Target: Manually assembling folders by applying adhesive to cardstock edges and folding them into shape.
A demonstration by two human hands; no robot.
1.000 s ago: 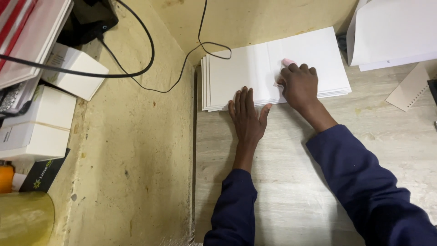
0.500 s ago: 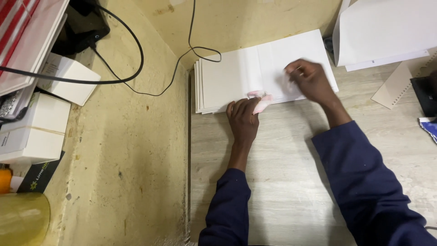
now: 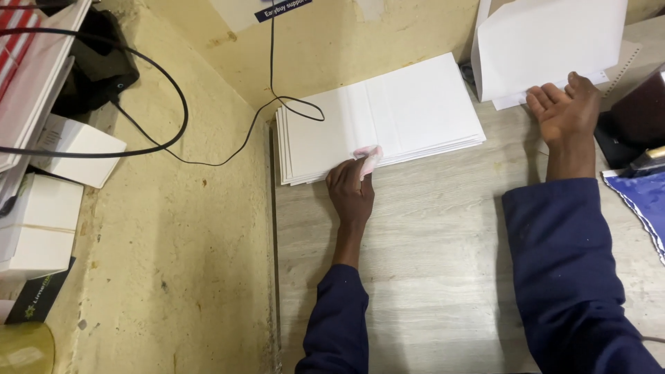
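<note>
A stack of white paper sheets [image 3: 409, 111] lies on the pale wooden table [image 3: 429, 263], pushed against the yellow wall. My left hand [image 3: 352, 190] rests on the stack's front edge with its fingers curled, and they pinch a small pink piece [image 3: 369, 156] against the paper. My right hand [image 3: 564, 111] lies flat, palm down, far to the right. Its fingertips touch the lower edge of a second pile of large white sheets [image 3: 547, 48]. Both arms wear dark blue sleeves.
A black cable [image 3: 208, 156] loops over the yellow surface [image 3: 173, 263] and onto the stack's corner. White boxes [image 3: 73, 149] and striped sheets sit at the left. A dark object [image 3: 641, 114] and a blue cloth [image 3: 641, 201] lie at the right edge.
My right hand left the paper stack and moved right to the other pile of sheets. The pink piece, first at my right fingertips, is now under my left fingers. The view shifted left.
</note>
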